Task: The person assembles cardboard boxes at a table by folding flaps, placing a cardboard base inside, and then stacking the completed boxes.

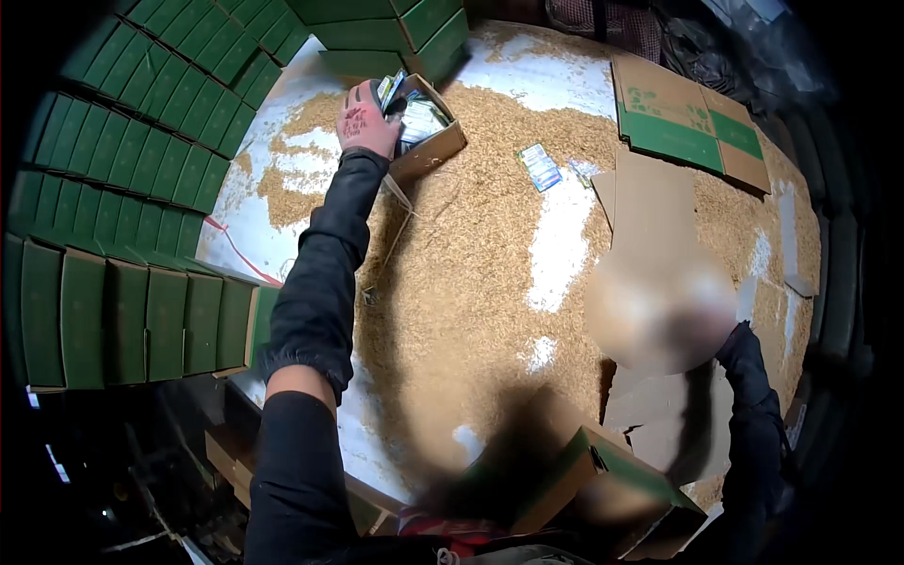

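Observation:
My left hand point(365, 121), in a pink glove, reaches far forward to a small open cardboard box point(435, 151). Its fingers are closed round a few colourful printed cards point(390, 87) at the box's left rim. More cards point(422, 121) lie loosely inside the box. Off to the right, a round smear covers my right hand point(708, 320), hiding its fingers and anything in them. A flattened cardboard sheet point(654, 202) lies just beyond it. One blue-and-white printed card point(539, 168) rests on the grain between the hands, with another card point(582, 173) partly seen beside it.
Green boxes point(122, 141) are stacked along the left, with more green boxes point(414, 38) at the back. Tan grain or husks point(471, 254) cover much of the white surface. A brown-and-green folded carton point(692, 122) lies far right. An open green box point(603, 490) stands close to me.

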`<action>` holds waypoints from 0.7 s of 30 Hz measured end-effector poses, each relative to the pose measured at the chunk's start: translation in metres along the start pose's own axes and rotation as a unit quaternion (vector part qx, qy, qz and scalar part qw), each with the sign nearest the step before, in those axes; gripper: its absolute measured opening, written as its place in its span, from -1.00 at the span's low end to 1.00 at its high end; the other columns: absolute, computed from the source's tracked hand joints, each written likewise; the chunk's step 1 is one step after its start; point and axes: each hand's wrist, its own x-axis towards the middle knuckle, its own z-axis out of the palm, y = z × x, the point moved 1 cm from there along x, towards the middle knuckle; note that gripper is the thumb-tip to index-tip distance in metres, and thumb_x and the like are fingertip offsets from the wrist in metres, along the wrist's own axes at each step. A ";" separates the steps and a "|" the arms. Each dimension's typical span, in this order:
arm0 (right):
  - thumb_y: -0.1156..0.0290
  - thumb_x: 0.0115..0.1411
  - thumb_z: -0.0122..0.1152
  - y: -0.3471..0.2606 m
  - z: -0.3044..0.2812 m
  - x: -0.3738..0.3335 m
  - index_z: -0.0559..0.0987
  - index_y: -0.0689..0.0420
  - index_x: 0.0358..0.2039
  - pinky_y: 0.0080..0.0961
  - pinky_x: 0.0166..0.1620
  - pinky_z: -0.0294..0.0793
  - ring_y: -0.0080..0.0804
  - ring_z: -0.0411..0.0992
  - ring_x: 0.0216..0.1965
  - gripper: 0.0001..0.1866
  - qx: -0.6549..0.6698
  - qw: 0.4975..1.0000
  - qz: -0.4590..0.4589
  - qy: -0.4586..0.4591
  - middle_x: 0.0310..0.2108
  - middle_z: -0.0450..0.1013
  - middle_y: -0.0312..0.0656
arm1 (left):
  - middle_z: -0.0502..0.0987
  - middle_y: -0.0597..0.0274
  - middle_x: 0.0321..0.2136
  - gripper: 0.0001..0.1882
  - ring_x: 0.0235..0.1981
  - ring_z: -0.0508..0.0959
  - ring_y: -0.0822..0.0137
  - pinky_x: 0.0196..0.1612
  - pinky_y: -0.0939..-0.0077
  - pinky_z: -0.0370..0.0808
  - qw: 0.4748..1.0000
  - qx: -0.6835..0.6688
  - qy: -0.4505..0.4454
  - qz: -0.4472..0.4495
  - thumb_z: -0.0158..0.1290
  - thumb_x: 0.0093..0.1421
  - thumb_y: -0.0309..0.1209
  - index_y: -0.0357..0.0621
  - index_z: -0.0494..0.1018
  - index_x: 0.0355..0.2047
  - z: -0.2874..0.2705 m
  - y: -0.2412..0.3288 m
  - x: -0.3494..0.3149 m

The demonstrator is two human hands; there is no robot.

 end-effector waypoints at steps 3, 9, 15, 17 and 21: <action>0.33 0.06 -0.01 0.003 -0.005 -0.002 0.39 0.15 -0.14 -0.40 -0.17 0.25 -0.39 0.32 -0.29 -0.66 0.059 0.997 0.004 0.046 -0.36 0.39 -0.19 | 0.20 -0.04 0.04 0.07 0.09 0.20 0.12 0.11 0.32 0.10 0.939 0.134 -0.281 -0.145 0.14 -0.26 0.19 -0.31 -0.02 0.07 0.024 -0.033 0.015; 0.36 0.10 -0.02 -0.021 -0.027 -0.059 0.42 0.21 -0.18 -0.54 -0.27 0.28 -0.51 0.32 -0.38 -0.71 0.205 0.945 0.012 0.256 -0.41 0.41 -0.23 | 0.42 0.05 -0.32 -0.66 -0.45 0.48 0.24 -0.36 0.38 0.44 0.956 -0.236 -0.162 0.066 -0.29 0.23 -0.30 -0.16 0.15 -0.01 0.013 -0.177 0.031; 0.39 0.15 -0.03 -0.052 -0.005 -0.186 0.45 0.26 -0.22 -0.69 -0.38 0.32 -0.63 0.33 -0.47 -0.75 0.303 0.736 0.155 0.585 -0.45 0.42 -0.27 | 0.50 0.25 -0.48 -0.81 -0.46 0.47 0.43 -0.33 0.62 0.40 0.740 -0.663 0.040 -0.106 -0.09 0.07 -0.51 -0.31 0.44 -0.31 -0.044 0.009 0.013; 0.50 0.09 0.03 -0.070 0.010 -0.219 0.41 0.33 -0.16 -0.71 -0.31 0.31 -0.65 0.32 -0.40 -0.70 0.333 0.597 0.154 0.714 -0.35 0.43 -0.27 | 0.46 0.10 -0.26 -0.70 -0.25 0.45 0.42 -0.17 0.55 0.39 0.834 -0.551 0.012 -0.010 -0.15 0.07 -0.59 -0.40 0.35 -0.16 -0.095 0.098 -0.049; 0.45 0.09 0.09 -0.114 0.038 -0.290 0.40 0.37 -0.15 -0.70 -0.15 0.28 -0.63 0.33 -0.30 -0.67 0.239 0.504 0.144 0.817 -0.28 0.43 -0.26 | 0.34 -0.02 -0.07 -0.57 -0.02 0.33 0.18 0.06 0.25 0.23 0.840 -0.434 0.034 0.323 -0.01 0.03 -0.34 -0.32 0.32 -0.11 -0.200 0.255 -0.216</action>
